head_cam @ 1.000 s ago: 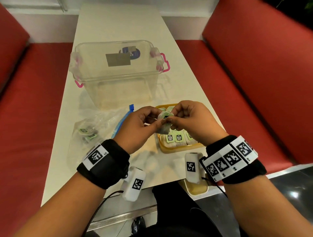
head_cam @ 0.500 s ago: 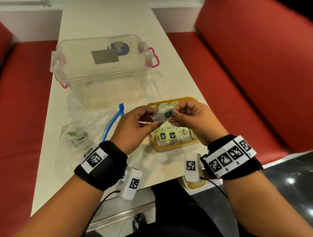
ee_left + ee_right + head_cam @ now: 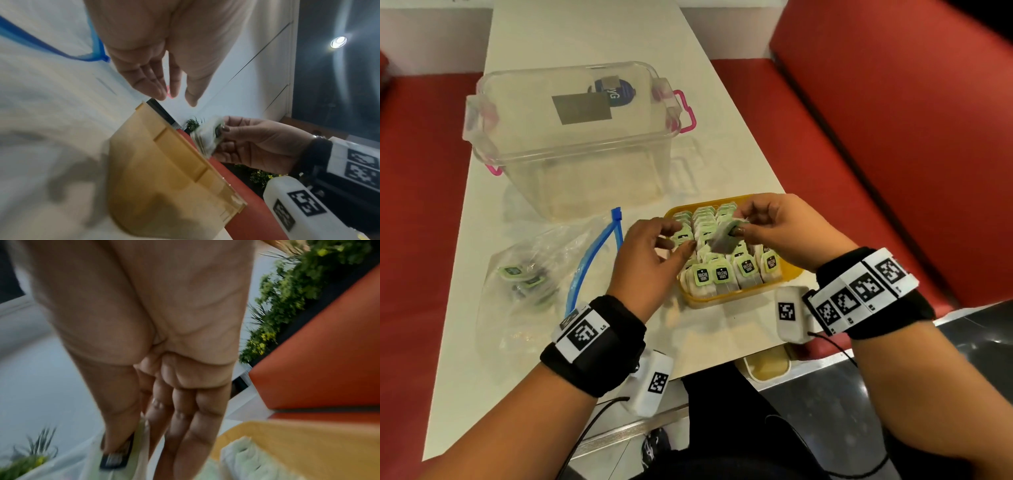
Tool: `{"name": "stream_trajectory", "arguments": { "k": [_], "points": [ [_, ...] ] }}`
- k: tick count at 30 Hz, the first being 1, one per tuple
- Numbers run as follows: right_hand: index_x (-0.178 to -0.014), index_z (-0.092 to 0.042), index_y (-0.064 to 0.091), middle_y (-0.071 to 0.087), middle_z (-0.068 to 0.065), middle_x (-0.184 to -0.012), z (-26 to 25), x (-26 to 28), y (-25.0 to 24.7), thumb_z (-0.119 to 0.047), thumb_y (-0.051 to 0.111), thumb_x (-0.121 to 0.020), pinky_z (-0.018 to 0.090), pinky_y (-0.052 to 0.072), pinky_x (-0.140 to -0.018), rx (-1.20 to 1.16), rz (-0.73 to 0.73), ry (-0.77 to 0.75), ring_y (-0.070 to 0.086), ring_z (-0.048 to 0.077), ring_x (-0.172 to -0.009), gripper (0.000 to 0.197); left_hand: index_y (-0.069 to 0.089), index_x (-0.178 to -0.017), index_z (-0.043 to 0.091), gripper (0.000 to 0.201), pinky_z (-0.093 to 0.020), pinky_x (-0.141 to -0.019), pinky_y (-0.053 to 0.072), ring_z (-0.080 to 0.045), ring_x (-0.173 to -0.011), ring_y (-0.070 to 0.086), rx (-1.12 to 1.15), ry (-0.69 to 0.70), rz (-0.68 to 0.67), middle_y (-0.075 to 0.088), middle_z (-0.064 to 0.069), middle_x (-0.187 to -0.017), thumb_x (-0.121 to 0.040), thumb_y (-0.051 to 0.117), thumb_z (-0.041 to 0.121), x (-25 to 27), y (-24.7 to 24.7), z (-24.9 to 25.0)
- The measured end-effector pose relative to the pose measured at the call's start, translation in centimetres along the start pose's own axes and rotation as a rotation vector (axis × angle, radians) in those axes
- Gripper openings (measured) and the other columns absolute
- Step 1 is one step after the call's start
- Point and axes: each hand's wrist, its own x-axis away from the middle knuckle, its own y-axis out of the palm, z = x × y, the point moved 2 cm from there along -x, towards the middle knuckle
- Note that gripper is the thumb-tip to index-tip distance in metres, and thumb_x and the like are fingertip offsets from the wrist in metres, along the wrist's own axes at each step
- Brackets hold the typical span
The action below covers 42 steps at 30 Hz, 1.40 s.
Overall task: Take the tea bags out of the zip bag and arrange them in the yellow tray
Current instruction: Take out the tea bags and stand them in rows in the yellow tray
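**A:** Status on the tea bag [image 3: 724, 236]?

**B:** A second ago it was pinched between both hands. Now it is held by the right hand [image 3: 780, 229] alone, thumb and forefinger clamped on the tag end, paper pouch hanging below the fingertips. Confirmed in the left wrist view: bag pinched by the right hand, just above the near wall of the yellow tray [image 3: 726, 298].

**A:** Left hand [image 3: 654, 253]?

**B:** Released. Fingers are loosely spread, nothing held. It is parked just left of the held bag, over the tray's left edge.

**A:** So the handoff is done.

**B:** Judged so. Bag was likely straightened with both hands and passed over; placement is the step in hand. It hangs directly above the packed rows of bags, not yet seated.

**A:** Room in the tray?

**B:** Tray looks nearly full, tags upright in rows. A gap under the right hand cannot be made out, being hidden by the fingers and the bag.

**A:** Remaining stock?

**B:** A few bags are seen inside the zip bag [image 3: 527, 274], lying on the table [image 3: 592, 31] well left of the left hand, blue zip strip toward the tray. Exact count cannot be told. Free left hand is presumably available for the next pick.

**A:** Risk?

**B:** Limp pouch may fold on insertion between tight rows.
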Motion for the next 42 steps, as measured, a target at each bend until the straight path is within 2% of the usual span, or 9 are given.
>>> {"name": "stream_trajectory", "arguments": {
  "k": [4,10,17,22,27,32,36,39,42],
  "points": [
    [-0.093,-0.017,0.065,0.07,0.005,-0.078,1.2,-0.8,-1.4,-0.018,0.066,-0.087,0.039,0.055,-0.07,0.389,-0.176,0.074,0.066,0.023,-0.071,0.006,0.054,-0.121,0.019,0.04,-0.009,-0.061,0.039,-0.001,-0.079,0.058,-0.15,-0.073,0.003,0.052,-0.001,-0.111,-0.085,0.07,0.028,0.5,-0.3,-1.4],
    [-0.105,-0.021,0.064,0.051,-0.011,-0.062,2.3,-1.3,-0.8,-0.019,0.065,-0.089,0.006,0.034,-0.043,0.562,-0.34,0.186,0.047,0.001,-0.053,0.016,0.051,-0.122,0.013,0.039,-0.008,-0.049,0.043,-0.004,-0.068,0.055,-0.099,-0.133,-0.032,0.055,-0.004,-0.103,-0.087,0.068,0.017,0.9,0.2,-1.5],
    [-0.099,-0.017,0.07,0.066,-0.004,-0.084,3.1,-1.6,0.0,-0.017,0.072,-0.081,0.013,0.038,-0.056,0.576,-0.18,0.136,0.055,0.006,-0.067,0.018,0.051,-0.121,0.016,0.039,-0.013,-0.054,0.041,-0.006,-0.069,0.056,-0.118,-0.152,-0.041,0.057,-0.002,-0.1,-0.087,0.068,0.02,0.9,0.2,-1.6],
    [-0.091,-0.018,0.073,0.057,-0.015,-0.071,3.5,-1.6,0.4,-0.014,0.07,-0.082,0.011,0.031,-0.053,0.62,-0.161,0.133,0.05,-0.002,-0.064,0.01,0.051,-0.122,0.016,0.039,-0.017,-0.059,0.042,-0.007,-0.07,0.057,-0.133,-0.154,-0.037,0.058,-0.001,-0.1,-0.087,0.068,0.021,1.0,0.2,-1.5],
    [-0.091,-0.018,0.071,0.067,-0.004,-0.089,2.2,-1.3,0.0,-0.015,0.07,-0.084,0.009,0.033,-0.056,0.618,-0.097,0.097,0.057,0.009,-0.077,0.008,0.051,-0.123,0.015,0.038,-0.005,-0.053,0.042,0.0,-0.074,0.056,-0.155,-0.131,-0.024,0.057,-0.001,-0.108,-0.09,0.065,0.025,1.2,-0.7,-0.7],
    [-0.089,-0.021,0.069,0.063,-0.013,-0.073,-3.0,-0.6,1.0,-0.022,0.068,-0.085,0.011,0.036,-0.053,0.533,-0.08,-0.032,0.055,-0.004,-0.06,0.005,0.055,-0.115,0.023,0.029,-0.004,-0.065,0.04,0.004,-0.076,0.058,-0.117,-0.026,0.103,0.058,0.002,-0.111,-0.089,0.066,0.028,1.1,-4.6,1.5],
    [-0.089,-0.02,0.07,0.064,-0.014,-0.074,-7.1,0.3,4.6,-0.023,0.069,-0.084,0.015,0.039,-0.059,0.443,-0.154,-0.129,0.057,-0.002,-0.066,0.006,0.057,-0.116,0.022,0.025,-0.005,-0.065,0.039,0.003,-0.076,0.056,-0.201,0.004,0.277,0.054,0.004,-0.112,-0.092,0.061,0.027,1.2,-10.6,1.6],
    [-0.093,-0.015,0.073,0.07,-0.004,-0.085,-8.3,0.5,9.1,-0.019,0.066,-0.086,0.024,0.045,-0.07,0.463,-0.275,-0.196,0.061,0.009,-0.076,0.011,0.061,-0.114,0.016,0.023,-0.017,-0.072,0.037,-0.005,-0.072,0.054,-0.355,-0.067,0.389,0.053,-0.004,-0.114,-0.092,0.059,0.022,1.7,-15.1,-1.2],
    [-0.097,-0.015,0.072,0.07,0.0,-0.1,-8.1,0.3,13.9,-0.016,0.057,-0.09,0.022,0.038,-0.074,0.575,-0.359,-0.249,0.062,0.017,-0.093,0.017,0.061,-0.115,0.013,0.025,-0.03,-0.086,0.042,-0.028,-0.092,0.059,-0.476,-0.262,0.383,0.053,-0.014,-0.12,-0.093,0.056,0.024,2.3,-18.2,-6.0]
  ]
}}
